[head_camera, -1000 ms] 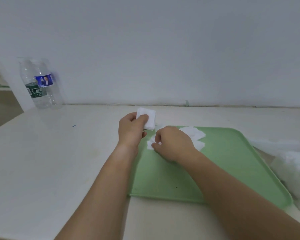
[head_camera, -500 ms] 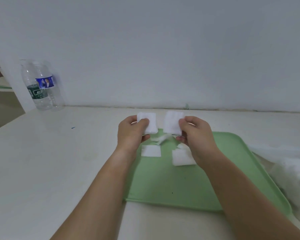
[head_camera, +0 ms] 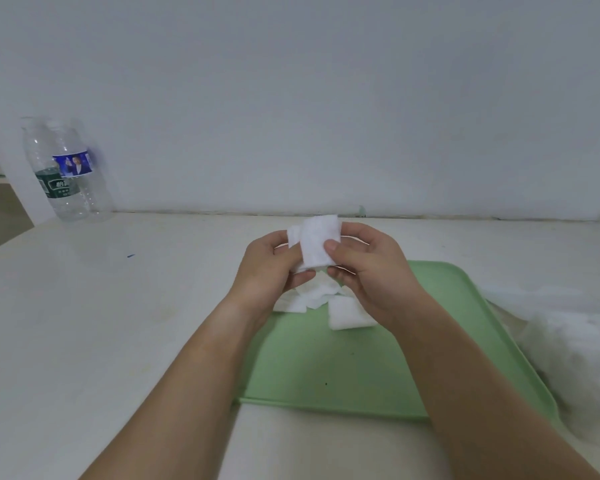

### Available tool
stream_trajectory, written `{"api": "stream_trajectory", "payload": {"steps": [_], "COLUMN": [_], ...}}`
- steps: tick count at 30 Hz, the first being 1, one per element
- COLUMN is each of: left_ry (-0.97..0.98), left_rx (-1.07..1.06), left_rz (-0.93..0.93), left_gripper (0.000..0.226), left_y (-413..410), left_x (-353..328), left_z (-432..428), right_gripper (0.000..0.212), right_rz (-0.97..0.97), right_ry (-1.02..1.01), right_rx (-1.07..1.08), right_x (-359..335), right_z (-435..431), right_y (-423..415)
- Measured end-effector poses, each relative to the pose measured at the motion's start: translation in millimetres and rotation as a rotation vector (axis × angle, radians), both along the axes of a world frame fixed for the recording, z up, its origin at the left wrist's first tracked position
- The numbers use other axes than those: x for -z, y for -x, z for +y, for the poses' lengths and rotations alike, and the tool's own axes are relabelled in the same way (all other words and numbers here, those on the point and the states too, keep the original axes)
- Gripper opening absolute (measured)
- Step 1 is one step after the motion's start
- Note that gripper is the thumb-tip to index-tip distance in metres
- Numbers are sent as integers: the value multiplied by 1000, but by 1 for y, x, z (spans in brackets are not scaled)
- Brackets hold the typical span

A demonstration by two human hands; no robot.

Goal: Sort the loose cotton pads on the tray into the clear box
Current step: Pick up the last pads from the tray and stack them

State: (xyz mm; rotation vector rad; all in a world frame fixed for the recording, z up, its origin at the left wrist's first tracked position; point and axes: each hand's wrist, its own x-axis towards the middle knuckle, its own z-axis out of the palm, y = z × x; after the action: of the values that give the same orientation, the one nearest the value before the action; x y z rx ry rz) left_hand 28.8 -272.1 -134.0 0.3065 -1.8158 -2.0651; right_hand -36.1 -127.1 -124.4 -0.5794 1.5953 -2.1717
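Holding two white cotton pads upright between your hands, you have them above the far left part of the green tray [head_camera: 326, 358]. Your right hand [head_camera: 371, 271] pinches the front pad [head_camera: 315, 244]: the thumb presses on its right edge and the curled fingers are behind it. Your left hand [head_camera: 270, 271] has its fingers curled round the rear pad [head_camera: 293, 235]. Only a strip of this pad shows at the upper left, because the front pad overlaps it. Whether the left hand also touches the front pad, you cannot tell from this view.

Below your hands a small heap of loose pads [head_camera: 309, 296] lies on the tray, the pieces overlapping each other. One single pad [head_camera: 343, 317] lies just beside the heap on its right, partly hidden by your right wrist.

The tray lies flat on the white table [head_camera: 83, 323]. Just beside its right rim there is a pale, see-through thing [head_camera: 575, 348], too blurred to say if it is the clear box. Two water bottles [head_camera: 66, 174] stand upright at the far left of the table, near the wall and well apart from the tray.
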Motion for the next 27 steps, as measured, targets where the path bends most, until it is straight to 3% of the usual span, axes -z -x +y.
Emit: {"api": "stream_trajectory", "payload": {"steps": [5, 11, 27], "left_ry": [-50, -94, -180], "left_rx": [90, 76, 97], "left_rz": [18, 18, -21], "left_gripper": [25, 21, 34], "left_y": [0, 0, -3], "left_x": [0, -1, -9], "left_z": [3, 3, 7], "right_gripper": [23, 18, 21], "right_rz": [-22, 162, 284], "right_ry": [12, -152, -331], "right_rx": [-19, 287, 404], "right_x": [-1, 3, 11], "right_z": [-1, -4, -11], "right_y": [-3, -3, -2]}}
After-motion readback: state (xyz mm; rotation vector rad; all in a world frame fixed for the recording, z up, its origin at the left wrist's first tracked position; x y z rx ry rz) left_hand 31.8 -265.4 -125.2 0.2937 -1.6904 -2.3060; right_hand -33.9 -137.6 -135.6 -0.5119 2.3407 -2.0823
